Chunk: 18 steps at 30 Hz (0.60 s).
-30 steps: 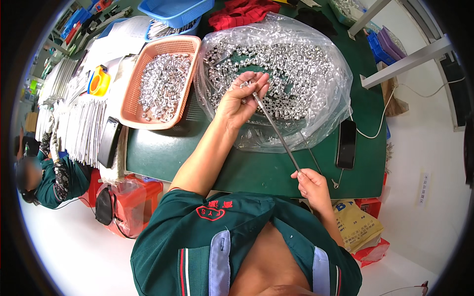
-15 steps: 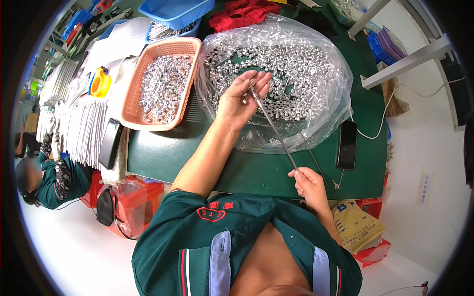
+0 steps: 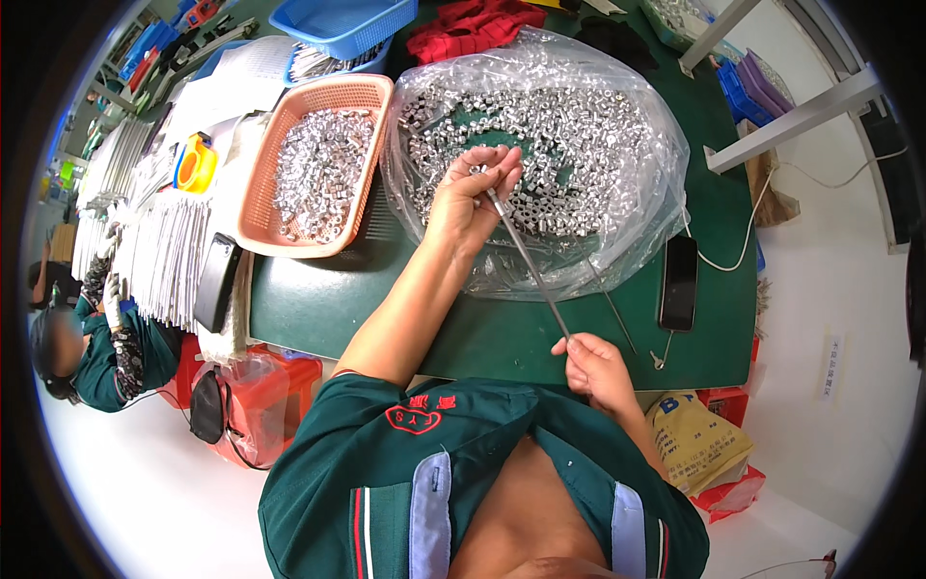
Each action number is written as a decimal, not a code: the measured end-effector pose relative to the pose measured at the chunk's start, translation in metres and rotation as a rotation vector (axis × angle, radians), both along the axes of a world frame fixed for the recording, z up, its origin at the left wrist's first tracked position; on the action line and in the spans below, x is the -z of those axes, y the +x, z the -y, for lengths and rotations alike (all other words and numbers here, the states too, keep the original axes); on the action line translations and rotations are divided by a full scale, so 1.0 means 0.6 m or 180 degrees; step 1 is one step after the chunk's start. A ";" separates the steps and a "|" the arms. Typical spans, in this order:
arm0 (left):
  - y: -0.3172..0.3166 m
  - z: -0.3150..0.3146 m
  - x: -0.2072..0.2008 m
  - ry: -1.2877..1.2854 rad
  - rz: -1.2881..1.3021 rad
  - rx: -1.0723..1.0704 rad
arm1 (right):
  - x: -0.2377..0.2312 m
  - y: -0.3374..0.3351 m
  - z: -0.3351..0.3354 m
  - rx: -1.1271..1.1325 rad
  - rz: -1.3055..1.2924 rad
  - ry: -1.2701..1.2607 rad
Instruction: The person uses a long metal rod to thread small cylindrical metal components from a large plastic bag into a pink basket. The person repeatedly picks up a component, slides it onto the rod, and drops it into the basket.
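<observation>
A thin dark metal rod (image 3: pixel 532 261) slants between my two hands above the table's front part. My left hand (image 3: pixel 467 203) is palm up over the near side of a clear plastic bag, its fingers curled about the rod's far end. Whether small metal pieces lie inside those fingers is hidden. Low on the right, my right hand (image 3: pixel 597 371) pinches the rod's near end between thumb and fingers. Under and beyond the left hand, the spread-open bag (image 3: pixel 540 280) holds a heap of small silvery metal rings (image 3: pixel 579 125).
An orange basket (image 3: pixel 255 193) of similar metal pieces stands left of the bag. A second thin rod (image 3: pixel 613 309) lies at the bag's near right, with a phone (image 3: pixel 678 285) beside it. Blue baskets (image 3: pixel 347 27) and a red cloth (image 3: pixel 471 29) lie behind. Another person sits far left.
My left fingers have curled in around the rod's end, where the palm was more open and small metal pieces showed. My right hand has shifted slightly left and down with the rod.
</observation>
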<state>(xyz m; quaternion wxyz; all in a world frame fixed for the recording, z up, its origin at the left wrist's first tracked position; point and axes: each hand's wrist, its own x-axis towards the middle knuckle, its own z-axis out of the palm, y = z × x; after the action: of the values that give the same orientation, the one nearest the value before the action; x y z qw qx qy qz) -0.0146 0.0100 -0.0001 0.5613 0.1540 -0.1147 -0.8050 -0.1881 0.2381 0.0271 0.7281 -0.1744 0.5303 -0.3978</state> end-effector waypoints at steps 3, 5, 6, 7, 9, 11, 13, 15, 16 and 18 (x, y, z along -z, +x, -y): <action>0.001 0.001 0.001 -0.0071 -0.0227 0.0122 | 0.012 -0.016 0.003 -0.0182 0.1644 0.0219; 0.002 -0.001 -0.002 0.0001 -0.0434 0.0218 | 0.010 -0.012 0.004 -0.0143 0.1350 0.0146; 0.004 -0.003 -0.009 0.0128 -0.0580 0.0288 | 0.011 -0.011 0.003 -0.0133 0.1058 0.0077; 0.006 -0.004 -0.013 0.0255 -0.0726 0.0359 | 0.012 -0.010 0.004 -0.0121 0.0766 0.0008; 0.007 -0.001 -0.007 0.0209 -0.0846 0.0425 | 0.006 -0.008 0.004 -0.0105 0.0584 -0.0105; 0.003 -0.004 -0.013 0.0268 -0.0768 0.0404 | 0.005 -0.009 0.003 -0.0079 0.0462 -0.0164; 0.000 -0.004 -0.010 0.0327 -0.0694 0.0466 | 0.006 -0.011 0.003 -0.0056 0.0403 -0.0179; -0.001 -0.003 0.002 0.0306 -0.0590 0.0558 | 0.003 -0.011 0.004 -0.0048 0.0352 -0.0170; -0.001 -0.002 0.012 0.0257 -0.0523 0.0618 | 0.002 -0.011 0.004 -0.0046 0.0327 -0.0166; -0.002 -0.002 0.018 0.0132 -0.0389 0.0677 | 0.002 -0.011 0.004 0.0009 0.0267 -0.0164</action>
<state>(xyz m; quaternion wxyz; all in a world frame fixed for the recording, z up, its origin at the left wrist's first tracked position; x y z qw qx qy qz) -0.0161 0.0110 -0.0106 0.4754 0.1032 -0.0793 -0.8701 -0.1947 0.2356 0.0258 0.7444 -0.1755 0.4892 -0.4192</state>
